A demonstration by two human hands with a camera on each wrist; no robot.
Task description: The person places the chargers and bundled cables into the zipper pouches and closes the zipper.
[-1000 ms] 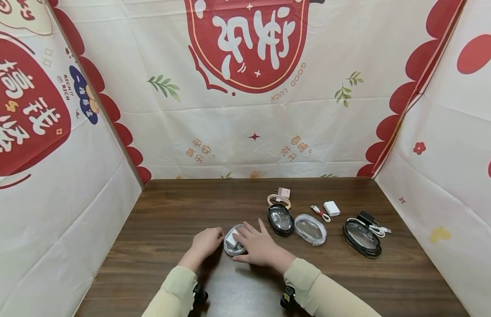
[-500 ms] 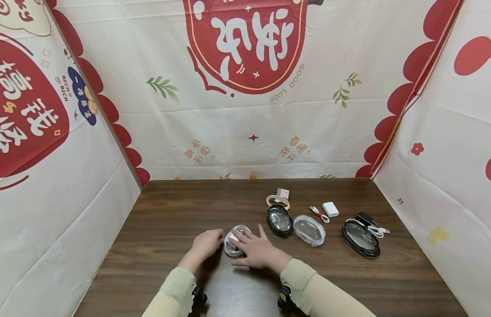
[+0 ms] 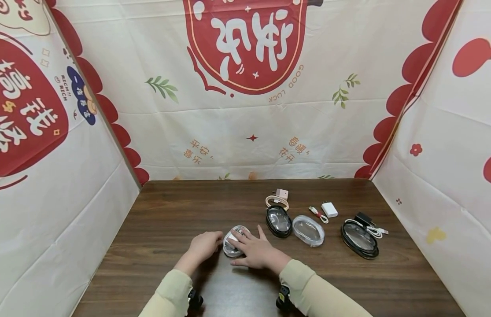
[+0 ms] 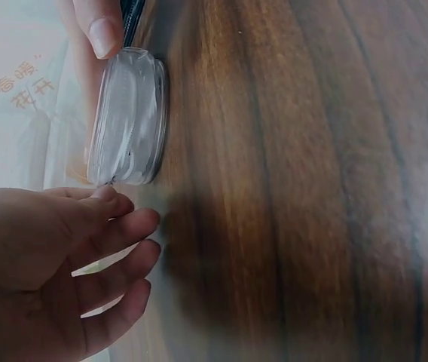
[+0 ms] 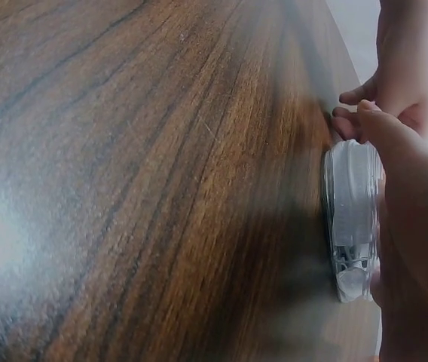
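A clear oval zip case [image 3: 228, 251] lies on the table between my hands, a white charger partly visible inside. My right hand [image 3: 257, 251] rests on its top from the right with fingers spread. At the case's left end, my left hand [image 3: 205, 244] pinches the small zipper pull [image 4: 111, 182] between thumb and forefinger. Its other fingers are loosely bent, as the left wrist view shows. Side-on in the right wrist view, the same case stands flat on the wood, with my right palm above it.
Right of my hands lie a black-edged oval case [image 3: 278, 221], a clear oval case [image 3: 308, 230] and another black-edged case [image 3: 359, 239]. Behind them are a pink charger [image 3: 282, 193] with a beige cable, a white charger [image 3: 330, 209], a short cable [image 3: 318, 214] and a black charger [image 3: 363, 218].
My right hand's fingers have slid a little left and lie over more of the case, covering part of the white charger. The left hand stays at the case's left end.
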